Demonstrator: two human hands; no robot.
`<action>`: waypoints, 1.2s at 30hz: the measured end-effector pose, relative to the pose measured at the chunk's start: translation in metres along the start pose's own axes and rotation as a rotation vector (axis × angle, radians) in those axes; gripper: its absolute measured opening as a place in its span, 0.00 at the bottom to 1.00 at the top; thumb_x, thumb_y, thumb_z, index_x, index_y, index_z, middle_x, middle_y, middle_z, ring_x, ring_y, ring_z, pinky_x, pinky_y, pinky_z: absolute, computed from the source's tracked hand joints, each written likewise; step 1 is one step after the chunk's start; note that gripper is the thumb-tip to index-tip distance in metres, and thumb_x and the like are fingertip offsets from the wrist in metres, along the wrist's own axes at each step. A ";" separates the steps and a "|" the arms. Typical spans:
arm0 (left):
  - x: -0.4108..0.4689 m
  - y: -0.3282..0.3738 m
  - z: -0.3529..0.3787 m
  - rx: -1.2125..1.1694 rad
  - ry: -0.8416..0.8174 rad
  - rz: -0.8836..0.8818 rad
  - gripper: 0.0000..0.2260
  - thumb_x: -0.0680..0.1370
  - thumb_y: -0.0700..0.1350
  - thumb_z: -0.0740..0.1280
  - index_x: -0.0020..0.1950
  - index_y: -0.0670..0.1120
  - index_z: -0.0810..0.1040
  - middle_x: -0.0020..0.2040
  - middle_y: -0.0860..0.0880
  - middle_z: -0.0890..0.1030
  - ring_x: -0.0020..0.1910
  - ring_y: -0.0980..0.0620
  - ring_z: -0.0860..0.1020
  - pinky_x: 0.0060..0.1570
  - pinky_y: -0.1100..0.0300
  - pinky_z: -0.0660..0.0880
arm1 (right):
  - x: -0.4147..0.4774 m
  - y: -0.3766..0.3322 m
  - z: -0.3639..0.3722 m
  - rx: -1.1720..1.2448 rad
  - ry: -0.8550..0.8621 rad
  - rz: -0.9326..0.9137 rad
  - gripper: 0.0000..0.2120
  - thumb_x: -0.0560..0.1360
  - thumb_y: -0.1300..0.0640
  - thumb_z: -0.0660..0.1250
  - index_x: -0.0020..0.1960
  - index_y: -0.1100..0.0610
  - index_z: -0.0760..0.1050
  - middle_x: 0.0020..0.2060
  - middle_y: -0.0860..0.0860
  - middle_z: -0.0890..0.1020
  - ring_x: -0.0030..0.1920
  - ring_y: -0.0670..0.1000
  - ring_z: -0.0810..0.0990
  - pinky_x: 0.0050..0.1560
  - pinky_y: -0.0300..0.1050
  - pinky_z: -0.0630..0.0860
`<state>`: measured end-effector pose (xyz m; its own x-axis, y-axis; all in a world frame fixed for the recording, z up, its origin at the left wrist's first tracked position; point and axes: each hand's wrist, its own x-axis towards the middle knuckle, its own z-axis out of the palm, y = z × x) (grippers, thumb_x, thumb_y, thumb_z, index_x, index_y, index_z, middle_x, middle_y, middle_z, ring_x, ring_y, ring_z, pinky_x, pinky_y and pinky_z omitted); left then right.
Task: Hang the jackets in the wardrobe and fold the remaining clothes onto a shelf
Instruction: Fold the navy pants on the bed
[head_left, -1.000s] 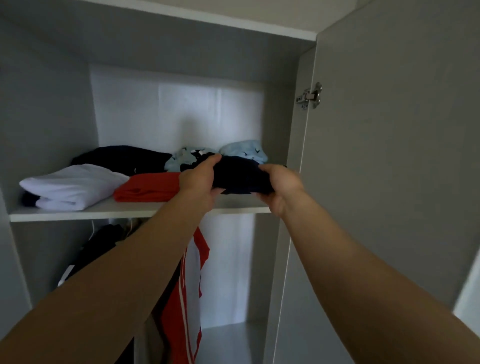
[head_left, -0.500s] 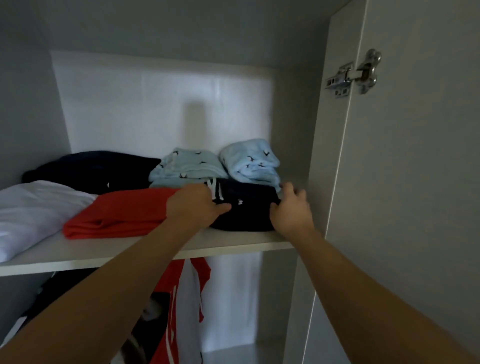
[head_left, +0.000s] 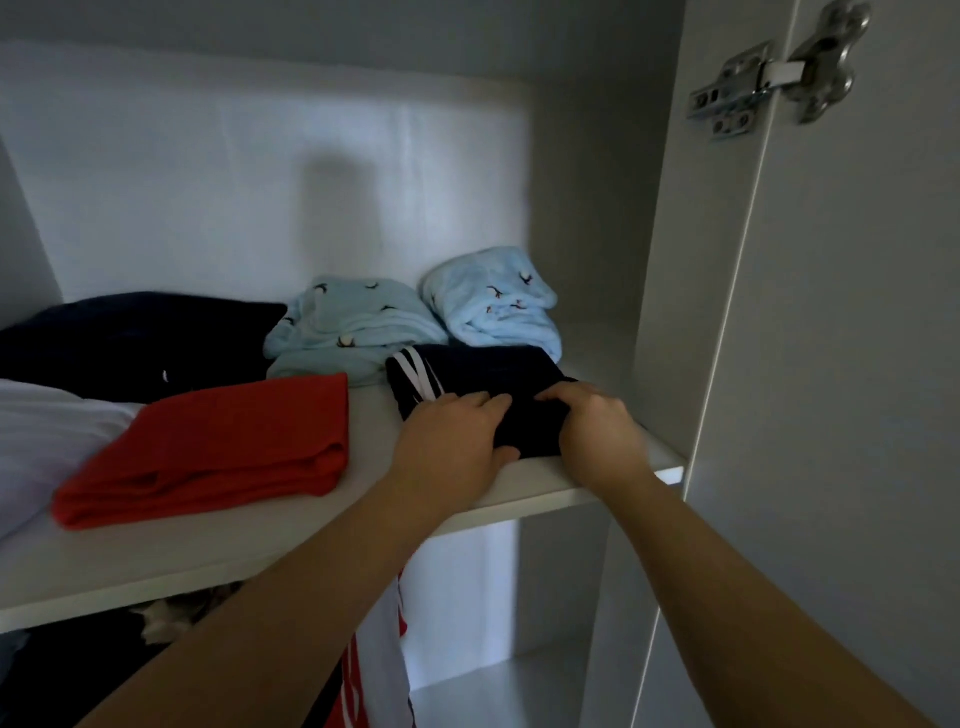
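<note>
**Dark garment at shelf front**

Left hand (head_left: 457, 441) and right hand (head_left: 597, 436) both grip the dark folded garment (head_left: 483, 374), which lies on the shelf (head_left: 519, 488) right of the red top (head_left: 218, 441). Risk: it sits near the lip, so a dragging release could unfold it or pull it off.
</note>
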<state>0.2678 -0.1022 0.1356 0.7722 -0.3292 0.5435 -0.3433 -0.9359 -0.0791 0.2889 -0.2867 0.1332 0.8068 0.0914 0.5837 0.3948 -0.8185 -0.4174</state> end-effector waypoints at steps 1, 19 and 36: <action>-0.001 0.001 0.002 0.008 0.008 0.005 0.28 0.79 0.62 0.64 0.77 0.53 0.67 0.67 0.51 0.77 0.61 0.48 0.77 0.58 0.52 0.75 | -0.003 0.000 0.001 0.010 0.018 -0.005 0.26 0.68 0.72 0.61 0.60 0.54 0.83 0.58 0.54 0.83 0.57 0.56 0.82 0.58 0.45 0.75; -0.092 0.163 -0.032 -1.110 0.197 0.345 0.04 0.79 0.47 0.70 0.45 0.49 0.81 0.38 0.56 0.81 0.35 0.56 0.77 0.36 0.68 0.71 | -0.223 -0.033 -0.115 0.311 0.412 0.760 0.10 0.80 0.52 0.65 0.47 0.52 0.84 0.37 0.44 0.86 0.39 0.43 0.85 0.48 0.49 0.83; -0.455 0.523 -0.189 -1.565 -0.833 1.009 0.10 0.79 0.50 0.71 0.39 0.49 0.80 0.31 0.51 0.80 0.28 0.57 0.75 0.33 0.61 0.75 | -0.764 -0.175 -0.334 -0.102 1.212 1.421 0.08 0.81 0.47 0.64 0.48 0.48 0.79 0.38 0.44 0.86 0.36 0.46 0.85 0.41 0.49 0.80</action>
<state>-0.3639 -0.4180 0.0053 -0.0966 -0.9478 0.3038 -0.4397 0.3145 0.8413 -0.5435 -0.4028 -0.0068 -0.2620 -0.9650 0.0151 -0.2672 0.0575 -0.9619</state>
